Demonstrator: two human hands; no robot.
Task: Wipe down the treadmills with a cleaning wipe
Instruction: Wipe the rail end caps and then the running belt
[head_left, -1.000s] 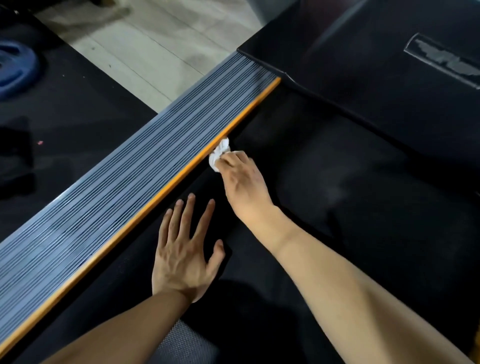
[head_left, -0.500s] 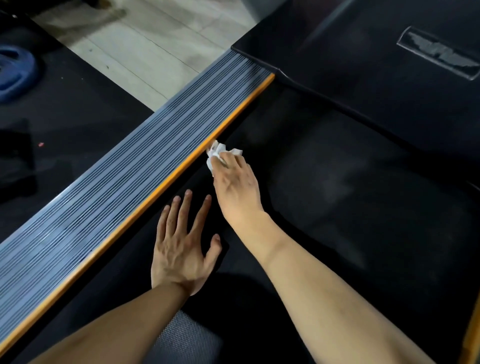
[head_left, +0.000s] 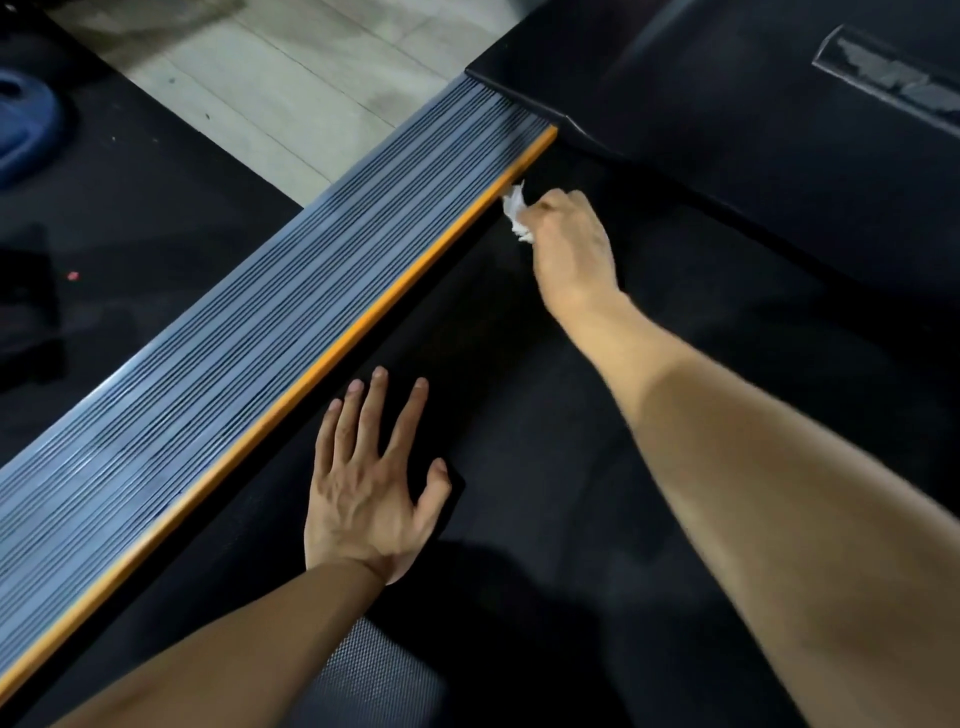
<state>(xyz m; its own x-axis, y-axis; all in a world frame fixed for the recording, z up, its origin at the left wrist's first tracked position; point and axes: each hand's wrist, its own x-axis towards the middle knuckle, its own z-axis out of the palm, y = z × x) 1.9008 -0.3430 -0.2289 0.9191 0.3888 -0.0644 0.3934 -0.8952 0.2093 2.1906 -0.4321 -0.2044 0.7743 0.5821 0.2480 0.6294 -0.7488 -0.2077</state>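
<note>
A treadmill fills the view: a black belt, a ribbed grey side rail with an orange inner strip, and a black motor cover at the far end. My right hand grips a crumpled white wipe against the belt's edge, right beside the orange strip and close to the motor cover. My left hand lies flat on the belt with fingers spread, nearer to me.
Left of the rail lies a black floor mat with a blue weight plate at the far left. Pale tiled floor shows beyond. A silver logo badge sits on the motor cover.
My right hand has slid the wipe forward along the orange strip toward the motor cover. My left hand stays flat on the belt.
</note>
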